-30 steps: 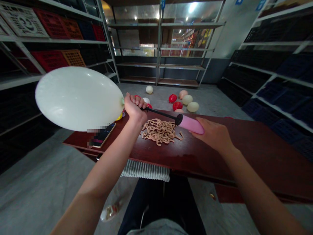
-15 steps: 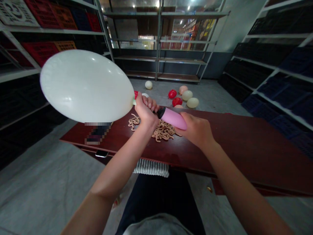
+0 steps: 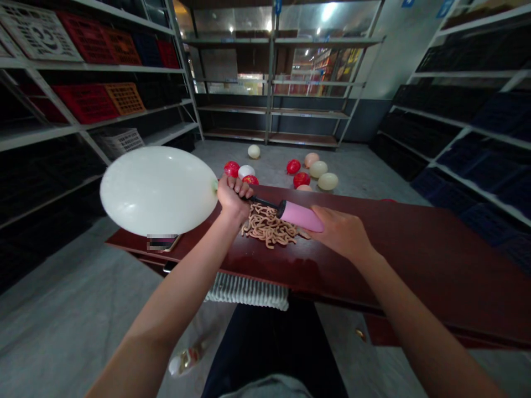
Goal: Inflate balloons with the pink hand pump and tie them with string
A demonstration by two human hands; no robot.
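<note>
A large inflated pale white balloon (image 3: 160,190) points out to the left, its neck at my left hand (image 3: 233,193). My left hand is closed around the balloon's neck and the black front end of a hand pump. My right hand (image 3: 342,229) grips the pink barrel of the balloon pump (image 3: 302,215). Between the hands a length of the black rod shows. Beneath the pump lies a heap of uninflated tan long balloons (image 3: 271,226) on the dark red table (image 3: 394,249).
A phone-like object (image 3: 172,243), partly blurred, lies at the table's left. Several red, white and peach balloons (image 3: 318,168) rest on the floor beyond. Shelves with crates (image 3: 124,98) stand left and right, with a metal rack (image 3: 269,110) behind. A grey ribbed cloth (image 3: 249,290) hangs at the front edge.
My left hand and the balloon have come lower and away from the right hand. More of the pump's black rod now shows. The view has tilted up slightly.
</note>
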